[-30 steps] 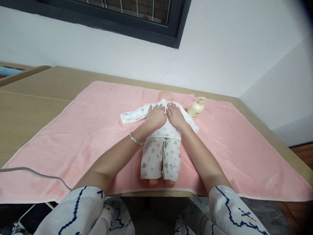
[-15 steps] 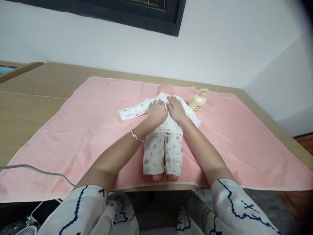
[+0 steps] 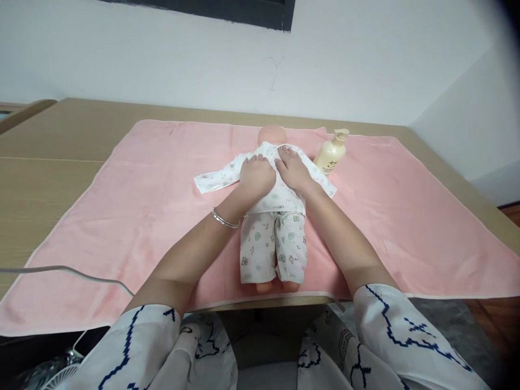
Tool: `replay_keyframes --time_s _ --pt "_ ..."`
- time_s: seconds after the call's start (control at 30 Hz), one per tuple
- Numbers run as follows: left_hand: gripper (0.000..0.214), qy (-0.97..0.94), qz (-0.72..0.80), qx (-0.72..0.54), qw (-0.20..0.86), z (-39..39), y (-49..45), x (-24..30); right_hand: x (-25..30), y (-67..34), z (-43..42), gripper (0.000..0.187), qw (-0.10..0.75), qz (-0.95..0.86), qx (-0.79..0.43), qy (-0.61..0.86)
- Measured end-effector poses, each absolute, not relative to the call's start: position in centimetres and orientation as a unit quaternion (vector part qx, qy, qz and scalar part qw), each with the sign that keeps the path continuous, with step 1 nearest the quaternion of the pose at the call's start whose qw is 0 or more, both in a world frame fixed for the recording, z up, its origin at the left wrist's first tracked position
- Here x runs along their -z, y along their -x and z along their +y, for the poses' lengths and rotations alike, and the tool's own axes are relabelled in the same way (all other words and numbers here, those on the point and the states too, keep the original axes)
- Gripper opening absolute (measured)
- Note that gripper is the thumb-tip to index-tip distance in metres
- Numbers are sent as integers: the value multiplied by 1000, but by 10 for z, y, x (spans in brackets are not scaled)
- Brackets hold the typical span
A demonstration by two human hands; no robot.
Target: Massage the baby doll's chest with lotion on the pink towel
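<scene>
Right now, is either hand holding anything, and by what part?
The right hand grips nothing; it lies open on the upper part of the white shirt. The left hand rests there too, curled; whether it pinches the shirt can't be told.

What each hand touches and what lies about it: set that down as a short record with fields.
Left hand: on the doll's top, fingers bent
Right hand: on the same top, fingers extended
Doll: lying on the pink cloth, head away from the person
Trousers: pale, printed
Bottle: pump-topped, upright, beside the doll's right-hand-side sleeve in view
Bracelet: on left wrist
</scene>
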State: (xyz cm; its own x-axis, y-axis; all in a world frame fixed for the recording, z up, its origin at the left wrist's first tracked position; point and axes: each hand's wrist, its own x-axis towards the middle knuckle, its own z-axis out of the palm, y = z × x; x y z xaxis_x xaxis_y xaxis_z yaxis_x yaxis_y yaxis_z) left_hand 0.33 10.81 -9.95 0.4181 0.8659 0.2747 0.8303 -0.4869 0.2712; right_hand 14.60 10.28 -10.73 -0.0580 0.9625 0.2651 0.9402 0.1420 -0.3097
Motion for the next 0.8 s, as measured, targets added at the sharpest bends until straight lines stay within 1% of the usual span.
replay_keyframes --time_s 0.07,0.13,0.27,0.33,0.57,0.7,0.8 --pt "38 -845 503 -172 51 109 -2 96 110 -144 103 56 197 -721 -18 664" --pt "42 -842 508 -170 63 119 2 98 107 -131 92 55 184 -712 9 677" --pt "53 -823 523 -196 104 144 9 112 98 -101 65 44 157 -681 66 712" --pt "57 -817 527 -208 105 146 7 118 96 -101 65 41 158 -678 63 715" --pt "51 -841 497 -205 52 117 -8 110 111 -144 102 60 210 -713 -39 667" --pt "55 -829 504 -212 119 131 -2 114 110 -127 91 53 218 -700 -11 680" --pt "57 -807 514 -243 157 148 4 124 104 -113 80 46 215 -711 4 670"
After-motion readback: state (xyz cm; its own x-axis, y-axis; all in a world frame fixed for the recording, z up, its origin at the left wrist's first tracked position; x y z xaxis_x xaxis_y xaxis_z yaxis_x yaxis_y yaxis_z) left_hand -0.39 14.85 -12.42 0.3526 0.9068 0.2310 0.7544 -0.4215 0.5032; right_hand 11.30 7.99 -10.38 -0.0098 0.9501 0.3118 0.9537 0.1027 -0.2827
